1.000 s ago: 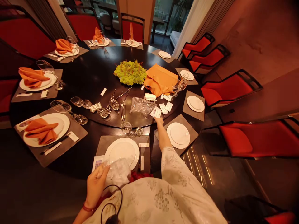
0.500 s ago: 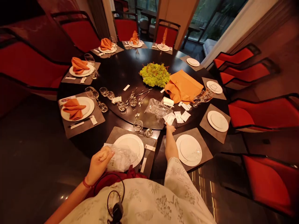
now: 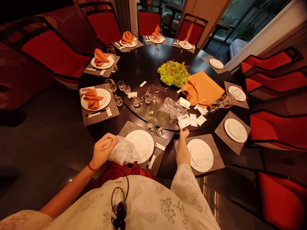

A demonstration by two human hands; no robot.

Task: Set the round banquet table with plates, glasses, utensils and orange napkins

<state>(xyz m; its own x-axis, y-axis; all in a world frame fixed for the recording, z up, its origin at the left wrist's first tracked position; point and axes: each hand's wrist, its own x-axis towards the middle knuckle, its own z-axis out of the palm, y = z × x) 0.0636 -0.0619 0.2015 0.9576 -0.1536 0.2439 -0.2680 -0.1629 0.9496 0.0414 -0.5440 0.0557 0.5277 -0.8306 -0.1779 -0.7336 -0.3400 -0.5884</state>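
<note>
My left hand (image 3: 103, 149) is closed around the gathered top of a clear plastic bag (image 3: 122, 151) with whitish contents. The bag hangs over the placemat's left side and overlaps a white plate (image 3: 144, 140). My right hand (image 3: 184, 133) is at the near edge of the turntable, thumb and fingers apart, just below a small white printed packet (image 3: 184, 121). Two similar white packets (image 3: 197, 120) lie beside that one. Behind them are a crumpled clear plastic wrapper (image 3: 171, 108) and a stack of white pieces (image 3: 184, 102).
Chopsticks (image 3: 153, 103), small glasses (image 3: 151, 123) and orange cloth (image 3: 203, 89) lie around a green centrepiece (image 3: 173, 73). Stemmed glasses (image 3: 229, 98) lie at the right. Plates on placemats ring the table, several with folded orange napkins (image 3: 93, 99). Red chairs (image 3: 271, 131) surround it.
The view has turned left, so the table appears further right. The nearest packet now lies flatter, and my right hand has drawn slightly back from it. My left hand still holds the bag.
</note>
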